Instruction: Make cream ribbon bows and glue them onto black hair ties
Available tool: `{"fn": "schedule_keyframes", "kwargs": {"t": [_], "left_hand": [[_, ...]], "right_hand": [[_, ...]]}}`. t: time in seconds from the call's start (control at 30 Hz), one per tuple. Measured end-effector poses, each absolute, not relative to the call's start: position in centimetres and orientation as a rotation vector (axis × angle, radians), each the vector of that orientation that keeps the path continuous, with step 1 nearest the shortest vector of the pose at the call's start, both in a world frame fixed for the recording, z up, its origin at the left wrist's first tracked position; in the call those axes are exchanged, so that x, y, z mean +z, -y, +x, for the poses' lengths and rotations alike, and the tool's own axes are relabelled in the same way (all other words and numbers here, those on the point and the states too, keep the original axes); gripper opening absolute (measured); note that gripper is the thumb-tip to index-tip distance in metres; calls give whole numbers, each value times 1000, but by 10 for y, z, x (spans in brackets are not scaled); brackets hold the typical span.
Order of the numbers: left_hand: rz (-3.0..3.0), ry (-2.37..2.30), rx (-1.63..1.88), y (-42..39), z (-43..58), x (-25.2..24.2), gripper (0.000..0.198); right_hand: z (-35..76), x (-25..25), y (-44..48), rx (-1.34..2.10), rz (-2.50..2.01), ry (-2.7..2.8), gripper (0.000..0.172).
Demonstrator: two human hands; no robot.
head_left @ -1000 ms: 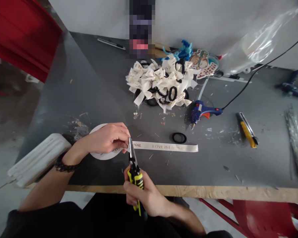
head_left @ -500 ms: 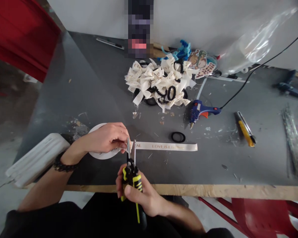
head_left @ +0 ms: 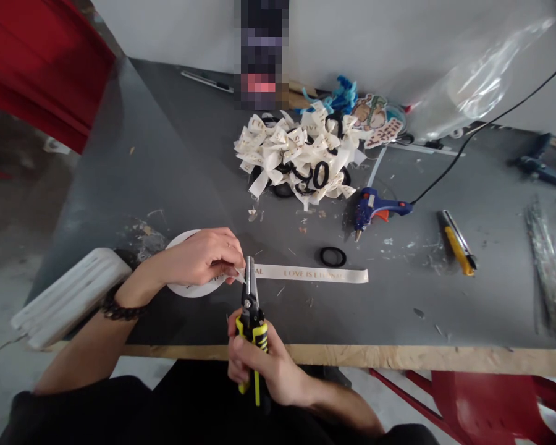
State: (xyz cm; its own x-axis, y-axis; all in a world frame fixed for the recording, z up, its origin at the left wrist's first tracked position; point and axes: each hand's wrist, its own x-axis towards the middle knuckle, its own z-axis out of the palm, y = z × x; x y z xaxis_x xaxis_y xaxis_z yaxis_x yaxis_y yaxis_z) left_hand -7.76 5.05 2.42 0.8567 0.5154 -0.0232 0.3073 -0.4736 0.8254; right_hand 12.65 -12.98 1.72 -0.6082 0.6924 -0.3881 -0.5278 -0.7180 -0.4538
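Observation:
A white ribbon [head_left: 312, 274] printed with "LOVE IS ETERNAL" lies flat on the grey table, its left end near my left hand [head_left: 208, 256]. That hand pinches a piece of white ribbon, over a round white spool or disc [head_left: 178, 285]. Yellow-and-black scissors [head_left: 250, 303] are gripped in my right hand [head_left: 264, 358], blades upward and closed across the ribbon beside my left fingertips. Above the ribbon lies a black hair tie [head_left: 332, 256]. Farther back is a heap of white ribbon bows [head_left: 291, 151] with black ties.
A blue glue gun [head_left: 375, 207] with a black cord stands right of the bows. Farther right lies a yellow cutter [head_left: 458, 247]. A white power strip or box [head_left: 71, 300] sits left of my left forearm. Red chairs [head_left: 486, 402] flank the table.
The scissor blades have gone from spread apart to closed over the ribbon. My right hand has moved slightly right, and its fingers have squeezed the handles.

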Motion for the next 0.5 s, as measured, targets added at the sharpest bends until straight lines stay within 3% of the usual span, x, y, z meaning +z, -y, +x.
{"fn": "schedule_keyframes", "kwargs": {"t": [0.07, 0.2, 0.37, 0.5], "left_hand": [[2094, -593, 279, -50, -78, 24, 29], [2095, -579, 263, -50, -78, 25, 31], [2107, -626, 226, -51, -77, 26, 33], [2060, -594, 243, -52, -78, 26, 14]], "right_hand": [[125, 17, 131, 2308, -695, 345, 30], [128, 18, 129, 2251, -593, 488, 52], [144, 26, 126, 2218, -562, 552, 48], [156, 34, 127, 2124, -642, 569, 55]]}}
